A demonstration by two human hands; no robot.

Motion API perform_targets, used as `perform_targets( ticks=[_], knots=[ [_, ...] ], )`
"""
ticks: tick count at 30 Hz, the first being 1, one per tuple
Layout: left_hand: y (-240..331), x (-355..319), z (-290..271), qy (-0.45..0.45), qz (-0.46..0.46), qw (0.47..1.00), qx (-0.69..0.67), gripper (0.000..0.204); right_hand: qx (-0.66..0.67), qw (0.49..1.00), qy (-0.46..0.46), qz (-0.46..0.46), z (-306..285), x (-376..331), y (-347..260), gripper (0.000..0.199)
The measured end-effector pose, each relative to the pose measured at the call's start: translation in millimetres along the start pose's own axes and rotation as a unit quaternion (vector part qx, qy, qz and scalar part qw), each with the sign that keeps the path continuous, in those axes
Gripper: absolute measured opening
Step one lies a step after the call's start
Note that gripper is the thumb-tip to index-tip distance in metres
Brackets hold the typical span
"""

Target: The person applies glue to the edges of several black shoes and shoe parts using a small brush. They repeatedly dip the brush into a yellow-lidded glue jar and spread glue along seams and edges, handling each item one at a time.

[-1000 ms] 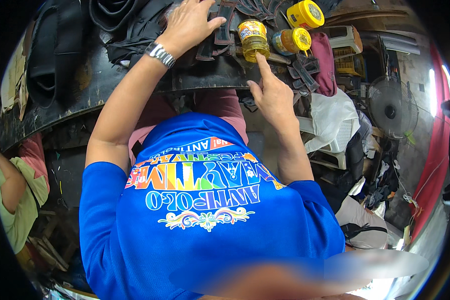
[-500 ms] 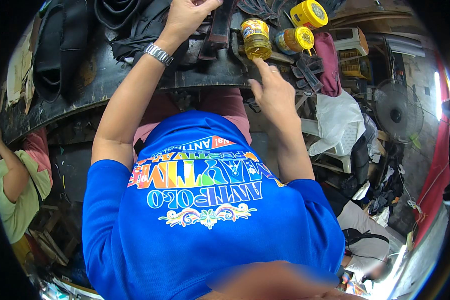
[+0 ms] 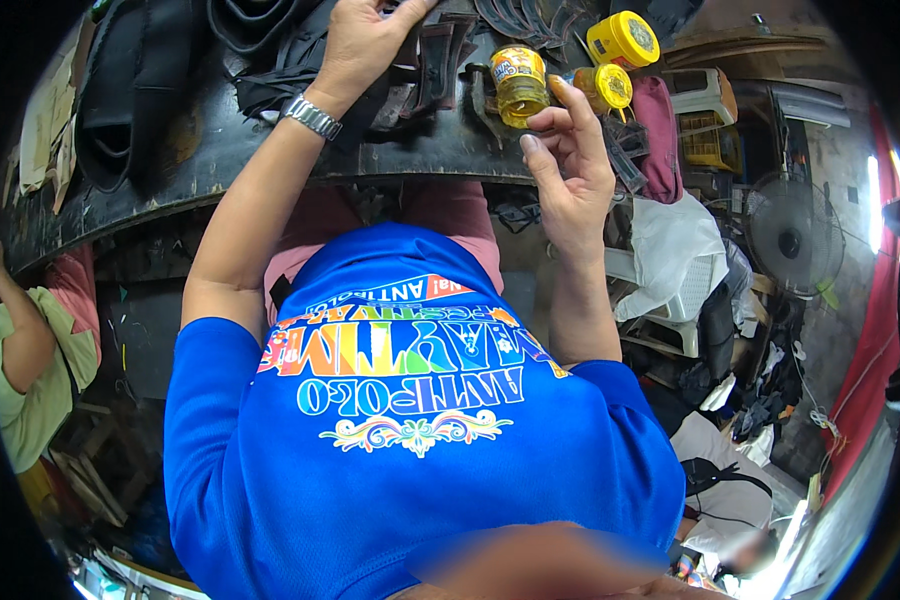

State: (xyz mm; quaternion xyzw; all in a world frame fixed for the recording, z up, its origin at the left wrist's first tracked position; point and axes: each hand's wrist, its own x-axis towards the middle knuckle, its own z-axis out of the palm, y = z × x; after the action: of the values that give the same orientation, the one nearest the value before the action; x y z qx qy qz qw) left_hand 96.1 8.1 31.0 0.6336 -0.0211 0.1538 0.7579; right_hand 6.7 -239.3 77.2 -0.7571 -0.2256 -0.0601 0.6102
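The left hand presses on black rubber strips, seemingly gripping one; the right hand hovers half-open beside a jar.

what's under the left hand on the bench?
The left hand presses on dark rubber strips piled on the black workbench. What lies directly beneath the palm is covered.

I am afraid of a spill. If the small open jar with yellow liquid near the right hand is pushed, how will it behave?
The small open jar would probably slide rather than tip, since it looks short and wide. With no lid on and liquid inside, a hard push could slosh it out. It looks light enough for the right hand to lift easily.
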Motion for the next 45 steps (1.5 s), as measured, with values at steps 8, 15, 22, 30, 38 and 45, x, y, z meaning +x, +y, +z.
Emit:
perform_targets(
  ticks=[8, 15, 22, 30, 38, 45],
  knots=[
    [25, -50, -6, -0.24, -0.042, 0.969, -0.047, 0.029, 0.101, 0.994, -0.015, -0.039, -12, 4, 4, 0.057],
    [5, -93, -1, -0.279, -0.268, 0.919, -0.08, 0.035, -0.057, 0.992, -0.097, -0.059, 0, 1, 24, 0.056],
    [11, -95, -7, -0.285, -0.274, 0.913, -0.098, 0.033, -0.349, 0.907, -0.052, -0.229, 6, -3, 24, 0.055],
    [17, -99, -11, -0.339, -0.311, 0.882, -0.104, 0.029, -0.257, 0.94, -0.126, -0.188, -5, 3, 12, 0.054],
    [19, -102, -15, -0.349, -0.358, 0.855, -0.141, 0.03, -0.198, 0.948, -0.186, -0.165, -2, 0, 28, 0.054],
    [15, -110, -13, -0.308, -0.389, 0.845, -0.203, 0.029, -0.115, 0.954, -0.225, -0.159, -9, -2, 37, 0.053]
  ],
)
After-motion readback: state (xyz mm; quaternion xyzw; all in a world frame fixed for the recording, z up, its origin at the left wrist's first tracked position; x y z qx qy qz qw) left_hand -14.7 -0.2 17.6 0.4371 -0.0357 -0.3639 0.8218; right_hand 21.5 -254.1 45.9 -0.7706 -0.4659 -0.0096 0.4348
